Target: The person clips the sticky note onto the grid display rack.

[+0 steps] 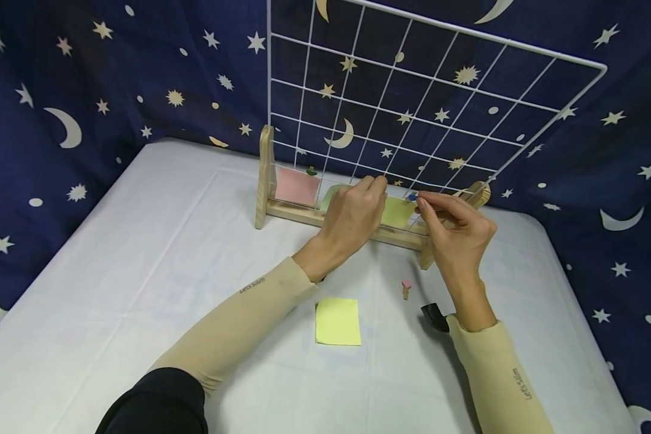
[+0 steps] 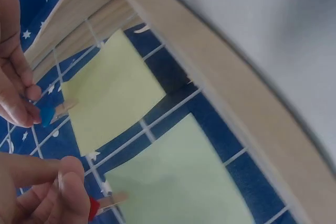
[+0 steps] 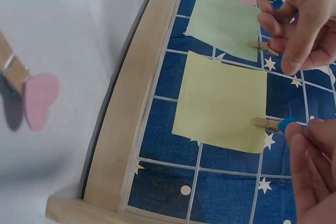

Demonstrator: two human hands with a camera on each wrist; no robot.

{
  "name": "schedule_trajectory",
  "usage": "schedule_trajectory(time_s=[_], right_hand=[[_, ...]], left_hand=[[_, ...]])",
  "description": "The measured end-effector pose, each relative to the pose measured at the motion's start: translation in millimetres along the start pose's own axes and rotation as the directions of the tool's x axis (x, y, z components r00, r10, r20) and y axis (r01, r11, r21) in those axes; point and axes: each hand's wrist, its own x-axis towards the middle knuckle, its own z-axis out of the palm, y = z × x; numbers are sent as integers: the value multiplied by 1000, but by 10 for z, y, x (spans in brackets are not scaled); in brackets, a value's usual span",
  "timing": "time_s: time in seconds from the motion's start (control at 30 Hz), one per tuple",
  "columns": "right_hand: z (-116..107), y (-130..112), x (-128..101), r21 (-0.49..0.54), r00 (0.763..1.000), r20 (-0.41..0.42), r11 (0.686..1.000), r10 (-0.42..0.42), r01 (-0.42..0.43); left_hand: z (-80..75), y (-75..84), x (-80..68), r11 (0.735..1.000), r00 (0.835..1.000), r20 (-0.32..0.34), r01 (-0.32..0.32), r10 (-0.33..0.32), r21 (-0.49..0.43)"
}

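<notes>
My right hand pinches the blue end of a small wooden clothespin at the edge of a yellow note against a white wire grid. To its left, my left hand has thumb and fingers curled at the grid wires, apparently gripping a wire; the fingers partly hide the contact. Close to those fingers, a red-topped clothespin holds a pale green note. Farther left, a pink note hangs from a green-topped clothespin.
The grid stands in a wooden base on a white-covered table. A yellow sticky note pad lies in front. Right of the pad is a loose clothespin with a pink heart. A starry blue curtain surrounds the table.
</notes>
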Motion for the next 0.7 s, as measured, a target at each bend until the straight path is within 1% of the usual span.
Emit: schedule_trajectory(time_s=[0.07,0.13,0.2,0.3,0.4,0.53,0.7], right_hand=[[-4,-31,-13,19,1000,-5,1000,25,-25],[-6,-81,-21,38,999,-19,998,49,-48],[-13,-167,-20,62,997,-37,996,74,-71],[-46,-278,-38,100,992,-61,990,108,-102],[-79,-320,-79,136,988,-63,982,138,-129],[-128,-315,-176,139,985,-41,977,167,-160],[-208,-330,-299,104,984,11,979,177,-178]], left_hand=[[-1,-26,-32,1000,1000,16,1,-1,-3],[-5,-57,-62,1000,999,32,19,-19,-23],[-24,-84,-84,996,997,52,60,-57,-61],[-58,-99,-111,983,989,91,126,-115,-130],[-92,-115,-135,973,981,126,168,-149,-159],[-145,-165,-196,968,972,167,191,-164,-160],[-244,-234,-285,960,959,208,228,-193,-165]])
